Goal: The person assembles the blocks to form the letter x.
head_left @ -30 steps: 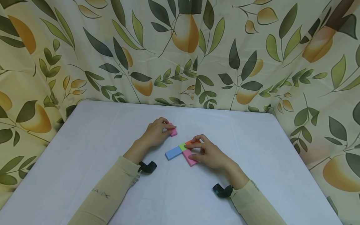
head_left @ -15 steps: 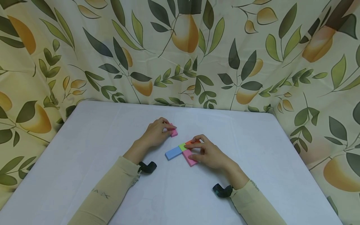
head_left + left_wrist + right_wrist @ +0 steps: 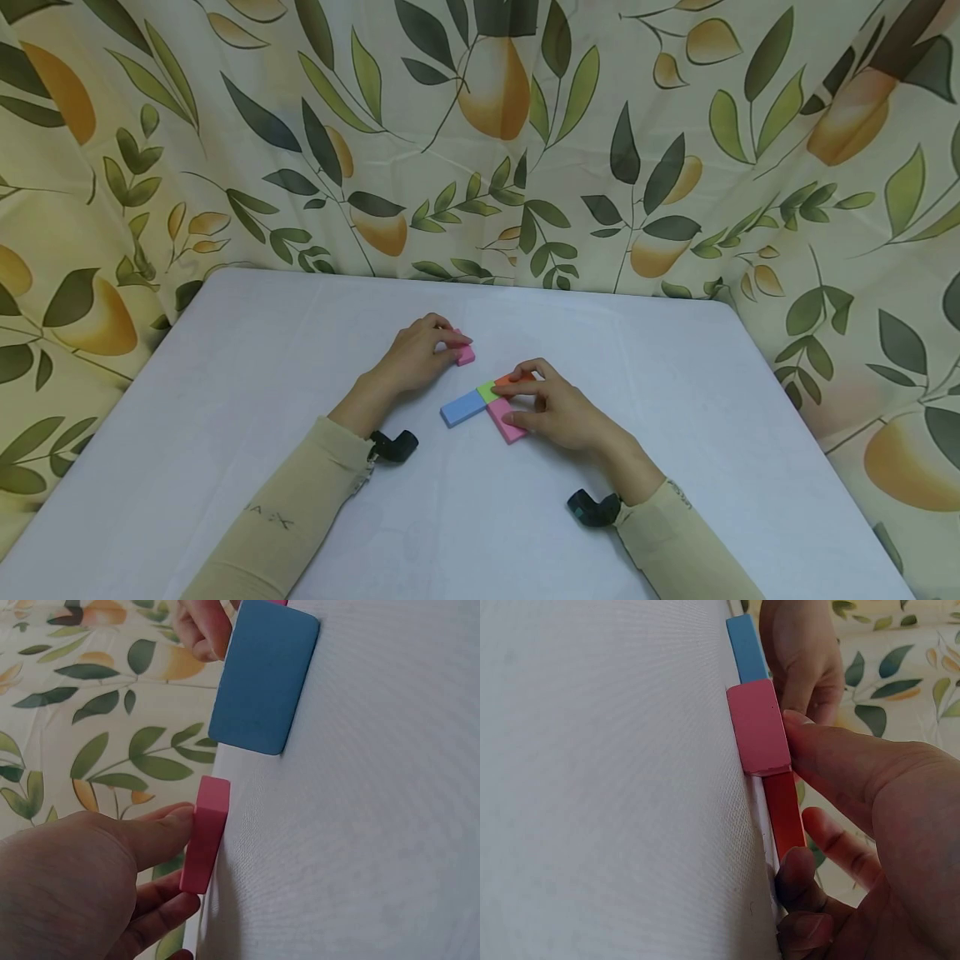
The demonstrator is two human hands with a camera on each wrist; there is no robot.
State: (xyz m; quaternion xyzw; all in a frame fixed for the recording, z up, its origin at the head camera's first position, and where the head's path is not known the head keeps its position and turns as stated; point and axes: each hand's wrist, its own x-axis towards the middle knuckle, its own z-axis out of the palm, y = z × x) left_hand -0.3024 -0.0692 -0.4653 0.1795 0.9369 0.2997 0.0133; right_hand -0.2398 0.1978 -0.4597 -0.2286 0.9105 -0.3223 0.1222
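My left hand (image 3: 416,354) pinches a small pink block (image 3: 465,356) between thumb and fingers. In the left wrist view that pink block (image 3: 205,836) stands close over the white cloth. Nearer to me, flat blocks lie joined on the table: a blue one (image 3: 462,408), a green one (image 3: 487,394) and an orange one (image 3: 502,381) in a slanting row, with a second pink block (image 3: 498,413) branching off toward me. My right hand (image 3: 562,408) rests over this group, thumb on the second pink block and loosely bent fingers on the green and orange ones, partly hiding them.
A white cloth (image 3: 675,400) covers the table, whose far edge meets a curtain (image 3: 420,167) printed with leaves and fruit. Each wrist wears a black camera, the left one (image 3: 395,447) and the right one (image 3: 594,508).
The small pink block in my left hand has shifted very slightly to the right. My right hand and the joined blocks stay where they were.
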